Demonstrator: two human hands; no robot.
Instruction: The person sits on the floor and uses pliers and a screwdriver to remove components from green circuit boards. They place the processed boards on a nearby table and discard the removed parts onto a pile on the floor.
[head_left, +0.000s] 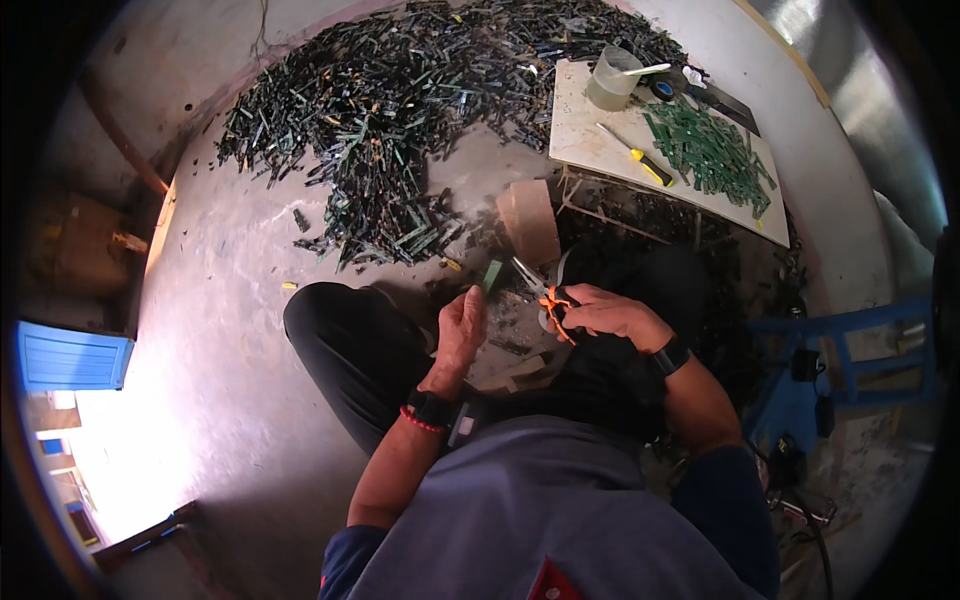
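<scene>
My left hand pinches the lower end of a small green strip, which looks like a piece of circuit board and points upward. To its right, my right hand grips needle-nose pliers by their orange and black handles. The plier jaws point up and left toward the strip, apart from it by a small gap. Both hands are above my lap, between my bent knees. Just beyond the pliers stands a brown cardboard piece.
A large heap of dark strips spreads over the far floor. At the right, a low white board bears a pile of green strips, a yellow-black screwdriver, a clear plastic cup and a tape roll. Blue furniture stands rightward.
</scene>
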